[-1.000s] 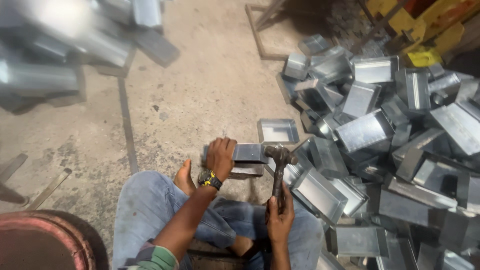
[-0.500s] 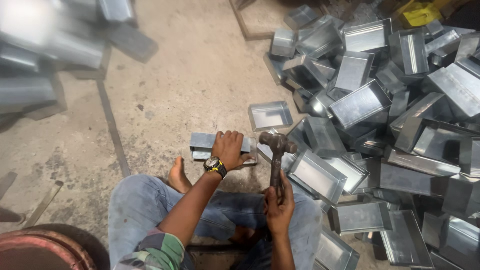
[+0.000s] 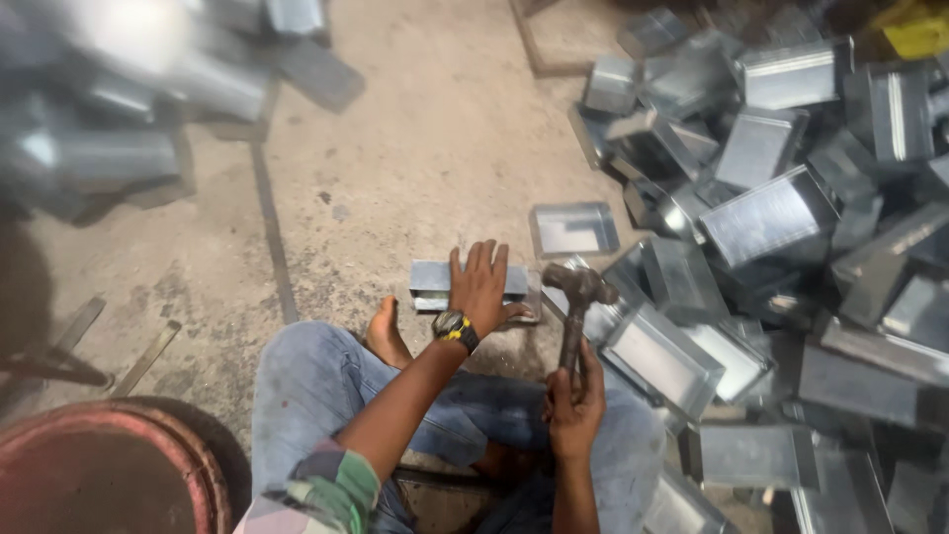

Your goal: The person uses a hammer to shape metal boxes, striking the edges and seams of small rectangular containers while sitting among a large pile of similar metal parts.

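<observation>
Grey metal boxes, blue jeans, black-and-yellow wristwatch, red drum.

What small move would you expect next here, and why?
Probably a short downward hammer blow. The right hand holds the hammer raised just beside the metal piece, which the left hand presses flat on the floor.

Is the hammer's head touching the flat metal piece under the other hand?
Apart. The head view shows the hammer raised, right of the metal piece pressed by the left hand.
</observation>
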